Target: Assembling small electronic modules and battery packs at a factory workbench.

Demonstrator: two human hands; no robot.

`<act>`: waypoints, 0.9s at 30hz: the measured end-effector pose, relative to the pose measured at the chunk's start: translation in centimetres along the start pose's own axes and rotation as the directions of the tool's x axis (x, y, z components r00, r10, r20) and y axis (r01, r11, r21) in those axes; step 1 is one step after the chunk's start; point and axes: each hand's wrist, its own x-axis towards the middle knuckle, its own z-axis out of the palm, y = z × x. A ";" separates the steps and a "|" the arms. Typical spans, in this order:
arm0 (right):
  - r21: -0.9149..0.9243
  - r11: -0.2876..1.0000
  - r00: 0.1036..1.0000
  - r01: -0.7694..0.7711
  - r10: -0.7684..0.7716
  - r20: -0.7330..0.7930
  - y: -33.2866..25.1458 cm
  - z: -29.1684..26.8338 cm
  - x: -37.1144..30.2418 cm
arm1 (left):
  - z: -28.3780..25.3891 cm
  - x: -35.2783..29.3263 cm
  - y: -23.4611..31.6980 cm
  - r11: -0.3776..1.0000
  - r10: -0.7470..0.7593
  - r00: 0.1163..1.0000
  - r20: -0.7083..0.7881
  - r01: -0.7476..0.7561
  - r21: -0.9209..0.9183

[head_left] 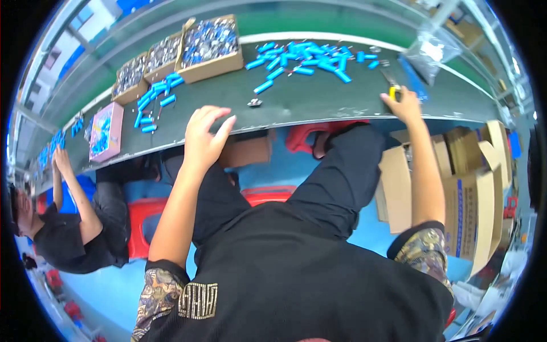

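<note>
My left hand (pixel 205 135) is over the near edge of the dark green worktop (pixel 319 100), thumb and fingers apart, holding nothing. A little beyond it lies a small silvery metal part (pixel 254 102). On the right, my right hand (pixel 407 106) has its thumb and fingers around a yellow-handled tool (pixel 394 93) with a thin metallic front end. Its exact kind is too small to tell. Many blue cylinders (pixel 303 71), which look like wired battery cells, lie in a loose pile at the far middle. A smaller group of blue cylinders (pixel 146 102) lies farther left.
Cardboard boxes of small metallic parts (pixel 209 48) line the back left. A pink box (pixel 114 134) holds blue pieces. A clear plastic bag (pixel 430 57) lies back right. Open cartons (pixel 467 211) stand below right. Another person (pixel 74 228) works at the left, beside a red stool (pixel 139 228).
</note>
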 end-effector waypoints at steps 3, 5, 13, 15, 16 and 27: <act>0.092 0.985 0.989 0.149 -0.147 -0.021 0.5 -0.1 1.0 | 1.0 0.4 -1.8 0.992 -0.121 0.989 0.081 0.117 0.056; 0.049 0.993 0.987 0.110 -0.115 0.114 0.3 -1.7 1.3 | 2.0 1.2 -2.8 0.985 -0.171 0.975 0.141 0.164 0.059; 0.712 0.109 0.667 -0.694 -0.274 0.692 -0.4 -5.8 -4.0 | 3.9 3.8 -5.2 0.988 -0.124 0.952 0.280 0.091 0.127; 0.724 -0.008 0.684 -0.690 -0.334 0.648 -4.9 -5.1 -9.0 | 4.0 3.9 -5.3 0.990 -0.128 0.926 0.354 0.096 0.106; 0.685 -0.085 0.647 -0.724 -0.428 0.631 -7.4 -4.8 -11.1 | 4.2 4.1 -5.3 0.994 -0.111 0.930 0.351 0.096 0.061; 0.404 0.049 0.224 -0.914 -0.768 0.600 -23.3 -3.9 -14.1 | 4.5 3.2 -5.0 0.995 -0.061 0.969 0.240 0.078 -0.062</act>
